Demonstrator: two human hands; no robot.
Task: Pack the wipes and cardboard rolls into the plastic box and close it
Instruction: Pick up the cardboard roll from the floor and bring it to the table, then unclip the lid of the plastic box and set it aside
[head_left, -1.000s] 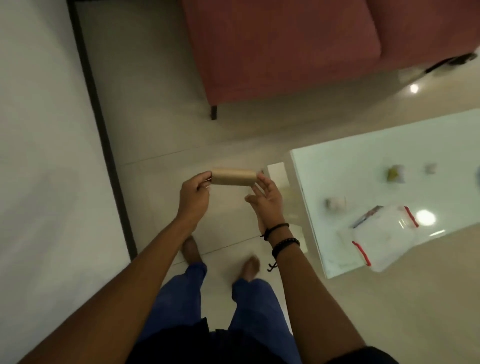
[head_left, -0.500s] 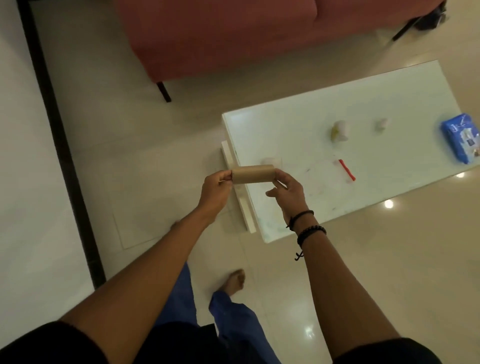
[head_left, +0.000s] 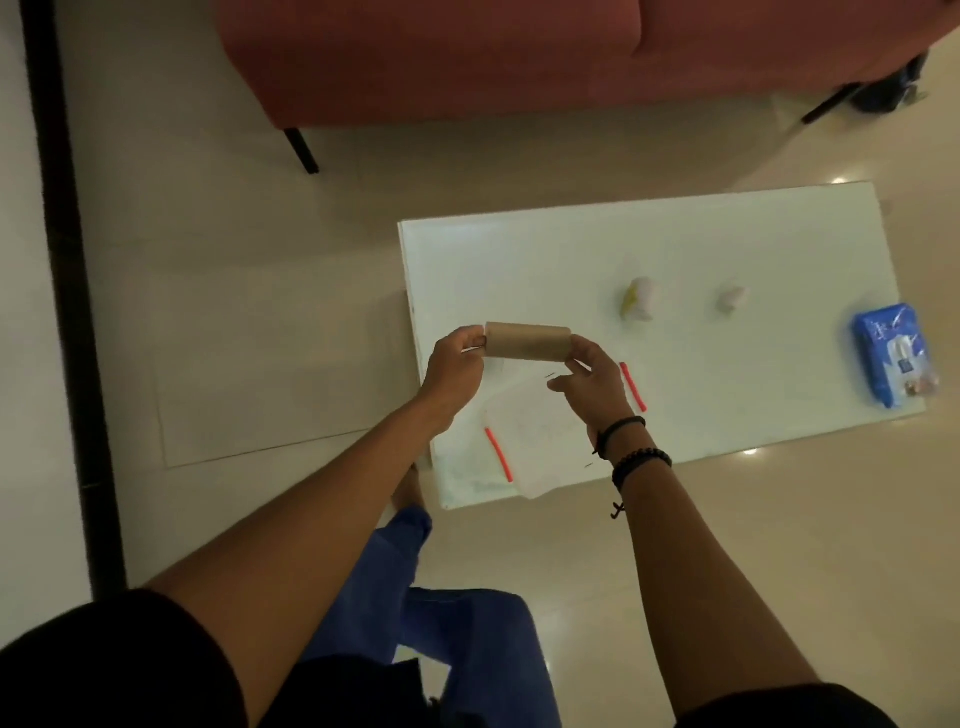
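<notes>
L hand pinches the left end of the cardboard roll btwn thumb & fingertips. R hand grasps the right end w/ curled fingers. So both hands are clenched on the one roll. The roll lies level, long axis 9-to-3, up in the air over the left end of the white table, touching nothing but the two hands. R wrist wears dark bracelets.

Clock directions from the roll outward:

- **6 o'clock:** just under the hands, the clear plastic box sits on the table's near-left corner, partly hidden by the R hand. Its left red clip is at approx 7, and its right red clip at approx 4, just beside the R hand. Can't tell if the lid is on.
- **2 o'clock:** a small white-yellow lump mid-table, w/ a smaller pale lump further out on the same line. Both are too blurred to ID.
- **3 o'clock:** the blue wipes pack at the table's far right end, close to the near edge and well apart from the box.
- **12 o'clock:** a red sofa beyond the table, on beige floor tiles.
- **9 o'clock:** a black strip far left, running top to bottom.
- **6 o'clock, lower frame:** blue trousers btwn the forearms.
</notes>
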